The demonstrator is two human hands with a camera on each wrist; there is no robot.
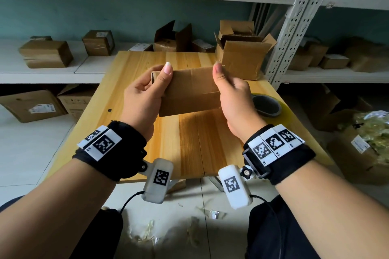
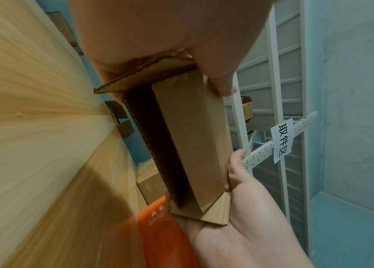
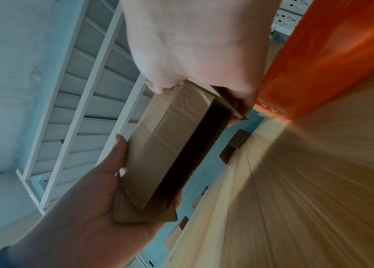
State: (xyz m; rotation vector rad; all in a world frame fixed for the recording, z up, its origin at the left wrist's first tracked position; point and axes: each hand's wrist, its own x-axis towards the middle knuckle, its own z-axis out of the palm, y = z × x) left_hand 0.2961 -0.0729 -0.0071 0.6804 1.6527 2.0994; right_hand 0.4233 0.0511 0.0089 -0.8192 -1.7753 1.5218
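Observation:
A small brown cardboard box [image 1: 190,90] hangs above the wooden table [image 1: 189,143], held between both hands. My left hand [image 1: 145,94] grips its left end, thumb on top and fingers curled behind. My right hand [image 1: 231,94] grips its right end the same way. In the left wrist view the box [image 2: 192,137] shows a dark open side with loose end flaps, and the right hand [image 2: 245,208] cups its far end. The right wrist view shows the box [image 3: 165,145] with the left hand [image 3: 103,190] round its far end.
An open cardboard box [image 1: 244,54] stands at the table's far right. A roll of clear tape [image 1: 266,104] lies by the right edge. Metal shelves [image 1: 52,69] with several boxes surround the table. More boxes and plastic scraps lie on the floor [image 1: 179,227].

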